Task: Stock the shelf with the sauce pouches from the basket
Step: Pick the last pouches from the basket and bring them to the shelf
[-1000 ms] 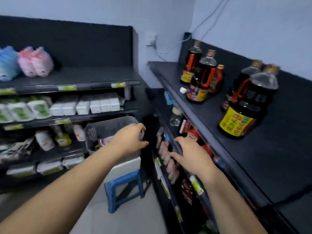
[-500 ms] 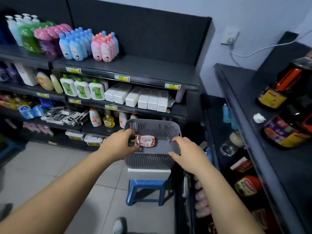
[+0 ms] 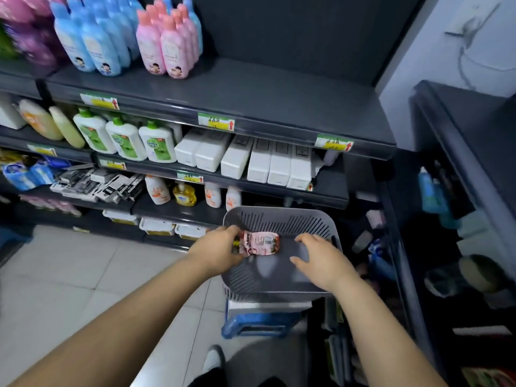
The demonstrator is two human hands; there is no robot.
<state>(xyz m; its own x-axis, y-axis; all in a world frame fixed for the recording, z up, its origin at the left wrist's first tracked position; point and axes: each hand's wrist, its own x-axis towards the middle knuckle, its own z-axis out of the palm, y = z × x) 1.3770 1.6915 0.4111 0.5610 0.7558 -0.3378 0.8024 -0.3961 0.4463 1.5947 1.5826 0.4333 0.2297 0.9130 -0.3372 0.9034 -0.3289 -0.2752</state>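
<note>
A grey slotted basket (image 3: 282, 219) stands on a white box over a blue stool (image 3: 255, 325), in front of the dark shelving. My left hand (image 3: 217, 248) pinches a pink and red sauce pouch (image 3: 261, 243) by its left end, just over the basket's left rim. My right hand (image 3: 321, 259) hovers over the basket's right side with the fingers spread and loosely bent, holding nothing. The basket's floor looks bare where it shows. The shelf unit on the right (image 3: 435, 191) is dark and blurred.
The shelves ahead carry blue and pink bottles (image 3: 167, 43), green soap bottles (image 3: 125, 138) and white boxes (image 3: 259, 160). Tiled floor (image 3: 69, 275) lies to the left. My shoe (image 3: 213, 360) and knee show at the bottom.
The view has swung left from the right shelf towards the basket. My left hand has lifted a pouch at the basket's rim, and my right hand came off the right shelf to above the basket.
</note>
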